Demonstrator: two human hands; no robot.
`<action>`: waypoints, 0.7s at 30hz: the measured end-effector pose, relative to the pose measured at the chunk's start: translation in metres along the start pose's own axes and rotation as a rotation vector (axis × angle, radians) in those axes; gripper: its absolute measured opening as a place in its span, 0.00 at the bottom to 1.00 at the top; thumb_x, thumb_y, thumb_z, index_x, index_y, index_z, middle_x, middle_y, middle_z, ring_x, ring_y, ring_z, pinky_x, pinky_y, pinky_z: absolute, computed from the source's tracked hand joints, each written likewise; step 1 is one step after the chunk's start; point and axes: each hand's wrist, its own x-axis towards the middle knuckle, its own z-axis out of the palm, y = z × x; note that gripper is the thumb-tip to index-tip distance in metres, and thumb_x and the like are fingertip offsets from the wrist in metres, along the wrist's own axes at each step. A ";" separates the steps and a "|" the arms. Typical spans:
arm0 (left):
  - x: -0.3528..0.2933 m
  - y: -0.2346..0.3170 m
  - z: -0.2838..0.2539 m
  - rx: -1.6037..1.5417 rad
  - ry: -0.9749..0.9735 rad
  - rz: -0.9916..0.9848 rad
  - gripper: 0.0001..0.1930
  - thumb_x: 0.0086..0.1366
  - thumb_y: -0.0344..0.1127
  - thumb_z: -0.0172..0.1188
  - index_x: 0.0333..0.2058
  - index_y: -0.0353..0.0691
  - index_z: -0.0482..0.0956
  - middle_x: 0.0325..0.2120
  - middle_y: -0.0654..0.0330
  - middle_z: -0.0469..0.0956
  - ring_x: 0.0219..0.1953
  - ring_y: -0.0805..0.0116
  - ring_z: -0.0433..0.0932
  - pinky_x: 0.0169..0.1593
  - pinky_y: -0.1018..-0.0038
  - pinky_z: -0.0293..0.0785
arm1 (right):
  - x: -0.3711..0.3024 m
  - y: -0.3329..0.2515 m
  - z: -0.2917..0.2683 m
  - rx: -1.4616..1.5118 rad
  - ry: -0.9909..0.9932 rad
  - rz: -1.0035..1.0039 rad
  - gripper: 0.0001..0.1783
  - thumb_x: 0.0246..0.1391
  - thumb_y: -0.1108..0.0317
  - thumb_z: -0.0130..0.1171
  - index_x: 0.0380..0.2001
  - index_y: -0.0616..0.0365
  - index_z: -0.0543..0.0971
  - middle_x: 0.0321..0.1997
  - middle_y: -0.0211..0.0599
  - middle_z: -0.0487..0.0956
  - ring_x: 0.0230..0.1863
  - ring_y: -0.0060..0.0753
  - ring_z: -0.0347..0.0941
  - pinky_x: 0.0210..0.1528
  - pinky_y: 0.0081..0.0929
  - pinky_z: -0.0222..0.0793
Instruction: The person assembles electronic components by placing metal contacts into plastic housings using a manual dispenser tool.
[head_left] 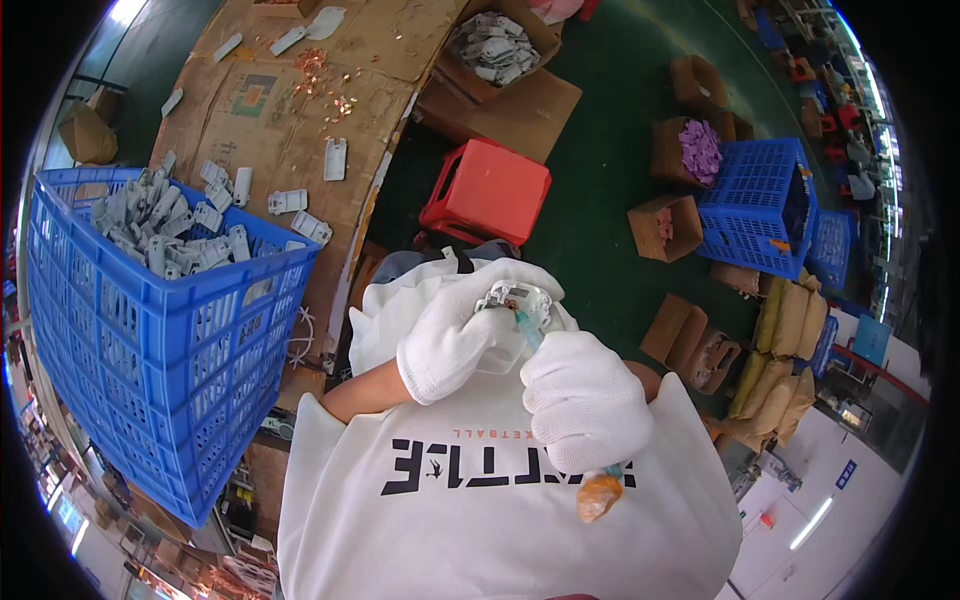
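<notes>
Gloved in white, my left hand (450, 340) is closed around a small grey-white plastic housing (535, 303) in front of my chest. Small copper-coloured parts show inside the housing. My right hand (585, 395), also in a white glove, is wrapped round a slim tool with a translucent teal shaft (528, 330). Its tip points into the housing; whether it touches the inner parts is hard to make out. From the bottom of my right fist sticks an orange-brown wrapped end (600, 497). The tool's exact kind does not show.
At left, a blue plastic crate (170, 330) is heaped with grey housings. More housings and copper bits lie on the cardboard-covered table (240, 130). Beyond me are a red stool (490, 190) and a carton of housings (492, 50). Blue crates (757, 200) and cartons stand right.
</notes>
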 end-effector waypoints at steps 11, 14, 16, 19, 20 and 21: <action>-0.003 -0.004 -0.003 -0.096 -0.020 -0.025 0.20 0.55 0.26 0.41 0.47 0.34 0.70 0.40 0.56 0.75 0.44 0.69 0.74 0.50 0.76 0.68 | 0.016 -0.002 -0.008 -0.039 -0.203 0.154 0.14 0.31 0.55 0.57 0.20 0.54 0.76 0.25 0.38 0.72 0.27 0.43 0.68 0.29 0.37 0.64; -0.003 -0.004 -0.005 -0.120 -0.027 -0.049 0.20 0.55 0.26 0.41 0.47 0.34 0.70 0.40 0.56 0.75 0.44 0.69 0.74 0.50 0.75 0.68 | 0.007 -0.001 -0.005 -0.040 -0.261 0.180 0.17 0.32 0.55 0.57 0.25 0.54 0.77 0.30 0.38 0.74 0.33 0.44 0.69 0.37 0.39 0.66; -0.004 -0.005 -0.006 -0.080 -0.043 -0.037 0.20 0.55 0.26 0.42 0.47 0.34 0.70 0.40 0.56 0.75 0.44 0.69 0.74 0.50 0.75 0.68 | 0.005 -0.002 -0.005 -0.067 -0.214 0.130 0.18 0.32 0.55 0.57 0.28 0.54 0.78 0.32 0.38 0.75 0.36 0.45 0.70 0.41 0.40 0.66; -0.007 -0.004 -0.003 -0.139 0.003 -0.039 0.20 0.54 0.24 0.42 0.47 0.34 0.70 0.40 0.56 0.75 0.44 0.69 0.74 0.50 0.75 0.69 | 0.006 -0.005 -0.007 -0.067 -0.349 0.175 0.21 0.32 0.56 0.57 0.33 0.54 0.79 0.38 0.40 0.75 0.39 0.46 0.70 0.45 0.41 0.66; -0.007 -0.001 -0.003 -0.134 0.005 -0.088 0.20 0.54 0.23 0.42 0.47 0.34 0.71 0.40 0.56 0.75 0.44 0.69 0.74 0.50 0.75 0.69 | 0.006 -0.004 -0.005 -0.071 -0.262 0.149 0.21 0.32 0.56 0.57 0.33 0.54 0.79 0.37 0.39 0.75 0.39 0.46 0.70 0.44 0.41 0.66; -0.007 0.001 -0.003 -0.129 0.006 -0.136 0.21 0.53 0.23 0.41 0.47 0.35 0.71 0.40 0.57 0.75 0.44 0.69 0.74 0.50 0.75 0.68 | 0.005 -0.003 -0.003 -0.075 -0.175 0.123 0.21 0.31 0.57 0.56 0.32 0.54 0.79 0.37 0.39 0.75 0.38 0.45 0.71 0.44 0.41 0.66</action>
